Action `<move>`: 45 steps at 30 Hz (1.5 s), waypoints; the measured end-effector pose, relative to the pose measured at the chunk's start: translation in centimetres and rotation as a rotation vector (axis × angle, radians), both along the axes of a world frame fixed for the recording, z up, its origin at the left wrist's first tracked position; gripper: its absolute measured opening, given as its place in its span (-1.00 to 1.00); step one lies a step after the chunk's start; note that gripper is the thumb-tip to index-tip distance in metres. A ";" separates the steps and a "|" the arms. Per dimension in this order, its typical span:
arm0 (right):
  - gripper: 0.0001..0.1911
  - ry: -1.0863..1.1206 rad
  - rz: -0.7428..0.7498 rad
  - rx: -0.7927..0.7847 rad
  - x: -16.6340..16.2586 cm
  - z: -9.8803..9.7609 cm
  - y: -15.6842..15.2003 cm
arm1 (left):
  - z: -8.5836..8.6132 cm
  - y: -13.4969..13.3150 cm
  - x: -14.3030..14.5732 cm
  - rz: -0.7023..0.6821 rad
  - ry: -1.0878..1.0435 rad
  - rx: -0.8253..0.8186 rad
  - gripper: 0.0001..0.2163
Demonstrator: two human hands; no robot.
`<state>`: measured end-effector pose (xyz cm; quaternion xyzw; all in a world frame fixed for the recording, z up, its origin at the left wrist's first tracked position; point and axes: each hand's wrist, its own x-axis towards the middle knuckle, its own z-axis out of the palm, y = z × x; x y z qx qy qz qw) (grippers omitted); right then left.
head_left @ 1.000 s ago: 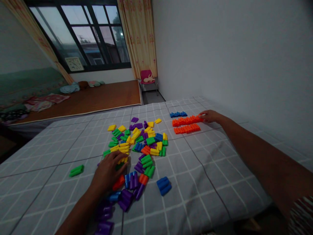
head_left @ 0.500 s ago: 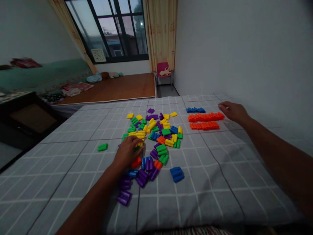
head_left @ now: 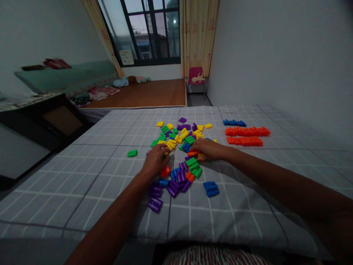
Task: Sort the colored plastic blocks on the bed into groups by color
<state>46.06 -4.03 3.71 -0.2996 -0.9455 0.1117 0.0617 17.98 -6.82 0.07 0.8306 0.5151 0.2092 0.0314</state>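
Observation:
A loose pile of small ribbed plastic blocks in purple, green, yellow, blue and orange lies on the checked cloth. My left hand [head_left: 156,159] rests at the pile's left side, fingers curved and apart, close to yellow blocks [head_left: 171,144] and just above an orange block [head_left: 165,172]. At the pile's right side, my right hand [head_left: 209,149] reaches in with thumb and fingers apart around another orange block [head_left: 193,153]; whether they press on it is unclear. Its fingers partly cover neighbouring yellow and blue blocks. Green blocks [head_left: 192,162] lie just below that hand.
Two orange rows of joined blocks [head_left: 247,131] and a blue row [head_left: 234,123] lie at the right. A single green block [head_left: 132,153] sits left of the pile, a blue one [head_left: 211,188] in front. Behind are a bed [head_left: 154,94] and a pink chair [head_left: 195,75].
My right hand has moved left from the end of the orange row into the pile. My left hand stays at the pile's left side. The view has shifted slightly.

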 end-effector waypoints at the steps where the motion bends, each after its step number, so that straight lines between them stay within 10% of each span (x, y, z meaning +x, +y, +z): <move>1: -0.74 0.005 -0.012 -0.030 -0.2 0.0 0.1 | 0.0 0.0 0.0 -0.004 -0.014 0.000 -0.80; 14: -0.57 0.549 -0.391 -0.699 5.4 1.7 -4.1 | 0.1 0.3 -0.7 -0.088 -0.114 0.018 -0.79; 22: -0.39 0.311 -0.634 -0.233 13.7 0.2 -6.4 | 0.7 0.8 -0.8 -0.015 -0.198 0.023 -0.77; 31: -0.49 0.146 -0.579 -0.168 19.9 -0.1 -8.6 | -0.5 1.4 -1.3 -0.040 -0.224 0.016 -0.71; 37: -0.48 0.145 -0.979 -0.031 25.4 -0.7 -6.1 | -0.5 1.0 0.1 -0.235 -0.151 -0.065 -0.68; 45: -0.56 0.036 -0.965 0.134 29.9 -1.6 -2.3 | -0.2 1.0 0.1 -0.234 -0.120 -0.073 -0.64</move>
